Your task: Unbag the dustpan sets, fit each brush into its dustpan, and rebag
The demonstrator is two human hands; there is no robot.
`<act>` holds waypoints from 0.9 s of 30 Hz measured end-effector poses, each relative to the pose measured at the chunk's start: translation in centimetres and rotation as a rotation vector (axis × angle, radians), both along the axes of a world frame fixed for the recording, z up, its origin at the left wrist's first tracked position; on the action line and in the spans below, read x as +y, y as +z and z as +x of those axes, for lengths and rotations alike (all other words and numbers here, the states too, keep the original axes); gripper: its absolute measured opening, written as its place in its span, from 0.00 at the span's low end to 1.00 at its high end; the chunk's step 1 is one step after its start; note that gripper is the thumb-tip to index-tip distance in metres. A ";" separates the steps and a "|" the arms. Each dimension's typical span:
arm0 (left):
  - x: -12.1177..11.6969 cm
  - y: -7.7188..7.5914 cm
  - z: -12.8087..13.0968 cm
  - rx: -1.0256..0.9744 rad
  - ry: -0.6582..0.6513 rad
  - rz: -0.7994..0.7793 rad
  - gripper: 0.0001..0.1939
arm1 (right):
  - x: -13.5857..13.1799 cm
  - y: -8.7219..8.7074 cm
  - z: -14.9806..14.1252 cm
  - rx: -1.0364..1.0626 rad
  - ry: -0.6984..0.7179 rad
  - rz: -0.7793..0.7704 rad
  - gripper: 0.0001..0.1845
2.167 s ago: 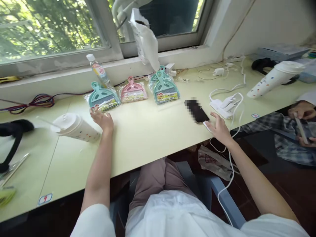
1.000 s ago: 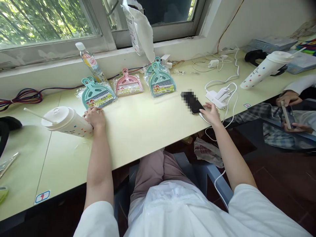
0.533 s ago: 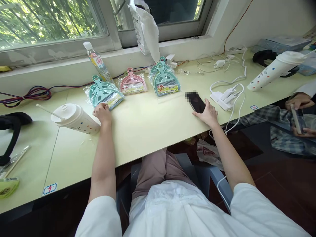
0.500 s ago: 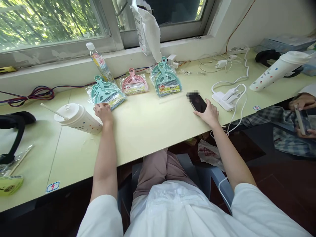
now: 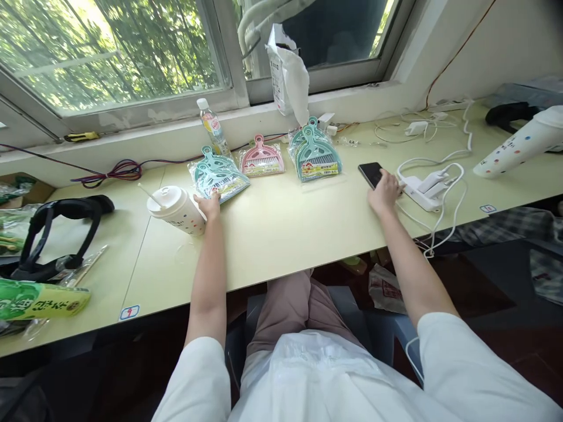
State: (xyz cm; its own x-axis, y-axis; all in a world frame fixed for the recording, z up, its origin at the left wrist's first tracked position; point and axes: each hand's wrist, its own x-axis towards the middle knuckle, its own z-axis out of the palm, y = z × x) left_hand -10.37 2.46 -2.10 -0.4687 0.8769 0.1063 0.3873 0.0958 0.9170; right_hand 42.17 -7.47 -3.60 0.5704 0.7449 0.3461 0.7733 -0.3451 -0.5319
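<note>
My left hand (image 5: 210, 205) rests on the pale green table (image 5: 281, 228) with its fingers stretched onto the near edge of a teal dustpan-and-brush pack (image 5: 219, 177). A dotted white cup with a straw (image 5: 176, 209) lies tilted just left of that hand. My right hand (image 5: 384, 191) has its fingers bent over the near end of a black phone (image 5: 369, 173) that lies flat on the table. A pink dustpan pack (image 5: 262, 161) and stacked teal dustpan packs (image 5: 315, 157) sit between my two hands, nearer the window.
A water bottle (image 5: 211, 126) stands by the sill. A white charger with cables (image 5: 428, 186) lies right of the phone, and a second dotted cup (image 5: 519, 147) beyond it. A black headset (image 5: 57, 231) and green packet (image 5: 41, 300) lie at left. A white bag (image 5: 288, 73) hangs at the window.
My view has pulled back and swung left. My left hand stays at the teal pack. My right hand has slid further onto the phone's near end.
</note>
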 end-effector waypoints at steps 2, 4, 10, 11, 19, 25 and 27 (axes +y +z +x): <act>-0.2 0.6 0.7 -0.247 0.042 -0.069 0.28 | 0.3 0.3 -4.5 -0.071 0.111 0.109 0.33; -0.4 1.3 1.7 -0.423 0.023 -0.070 0.25 | 0.6 0.9 -9.8 -0.107 0.331 0.167 0.30; -2.0 2.6 6.1 -0.616 -0.237 0.163 0.36 | 2.8 3.9 -23.3 -0.407 0.916 0.232 0.30; -2.4 2.6 6.9 -0.644 -0.318 0.176 0.36 | 3.3 4.0 -24.5 -0.440 0.948 0.239 0.31; -3.8 0.5 9.9 -0.872 -0.629 -0.001 0.27 | 4.9 1.3 -24.5 -0.472 0.918 0.259 0.23; -3.4 1.0 8.5 -0.927 -0.627 -0.119 0.22 | 3.5 2.1 -25.3 -0.639 1.047 0.267 0.20; -3.4 1.1 7.8 -0.941 -0.584 -0.148 0.17 | 3.3 2.4 -25.6 -0.728 1.132 0.269 0.21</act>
